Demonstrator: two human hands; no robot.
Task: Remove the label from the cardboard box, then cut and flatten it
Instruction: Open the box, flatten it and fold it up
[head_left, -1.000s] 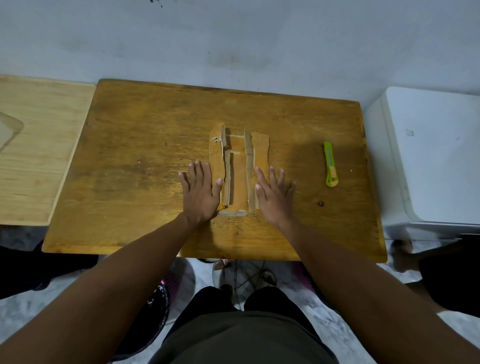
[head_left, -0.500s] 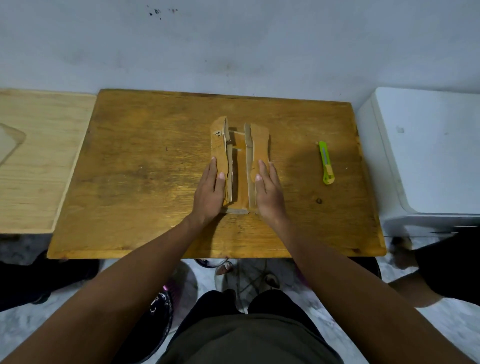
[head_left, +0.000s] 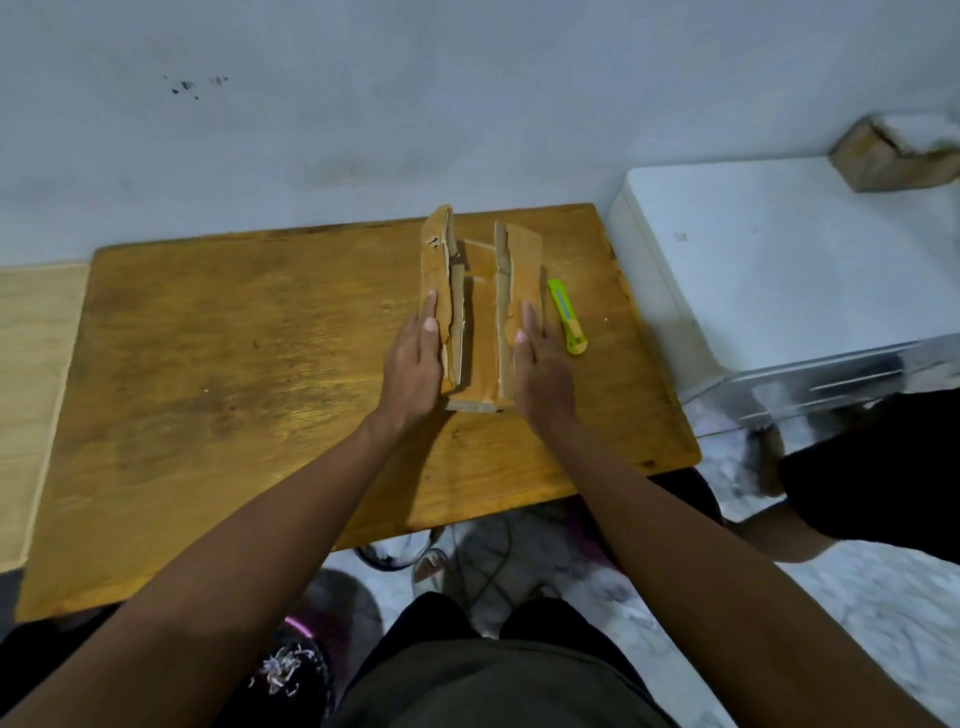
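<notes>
The brown cardboard box (head_left: 480, 306) lies cut open on the wooden table (head_left: 234, 364), its two long side flaps raised. My left hand (head_left: 415, 364) presses flat against the outside of the left flap. My right hand (head_left: 540, 369) presses against the outside of the right flap. The box is held between both palms, fingers straight and together. A green utility knife (head_left: 567, 323) lies on the table just right of my right hand. I see no label on the box.
A white appliance (head_left: 779, 270) stands right of the table with a torn cardboard piece (head_left: 883, 156) on it. A lighter wooden surface (head_left: 31, 364) adjoins the table on the left. The wall is close behind. Another person's leg (head_left: 857, 483) shows at the right.
Both hands went from lying flat with spread fingers beside the box to pressing its side flaps from outside, and the flaps now stand higher. The box sits nearer the knife; the view shifted.
</notes>
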